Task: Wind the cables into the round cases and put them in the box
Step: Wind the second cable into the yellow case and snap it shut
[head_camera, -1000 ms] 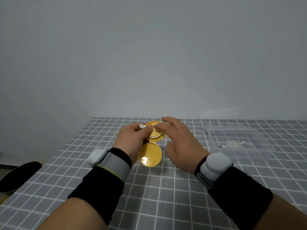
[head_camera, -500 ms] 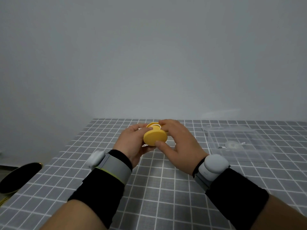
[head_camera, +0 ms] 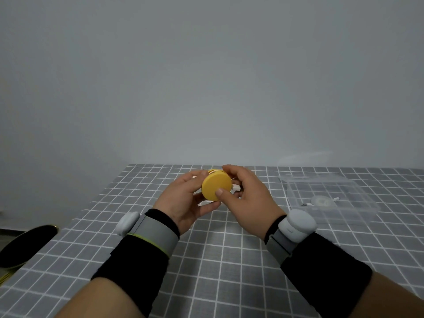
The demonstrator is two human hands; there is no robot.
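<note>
A round yellow case (head_camera: 215, 184) is held up over the table, lid closed and facing me. My left hand (head_camera: 183, 200) grips its left and lower edge. My right hand (head_camera: 245, 196) holds its right side, thumb pressed on the lid's lower rim and fingers curled over the top. A white cable plug (head_camera: 236, 187) sticks out at the case's right, between my right fingers. To the right stands a clear plastic box (head_camera: 330, 198) with a pale round case (head_camera: 321, 201) and its white cable ends inside.
The table wears a grey cloth with a white grid (head_camera: 218, 260). A black round object with a gold rim (head_camera: 25, 244) lies off the table's left edge. A plain grey wall rises behind the table.
The yellow case's lid, hanging open a second ago, has been swung shut. Both hands have since tilted the closed case so its lid faces me.
</note>
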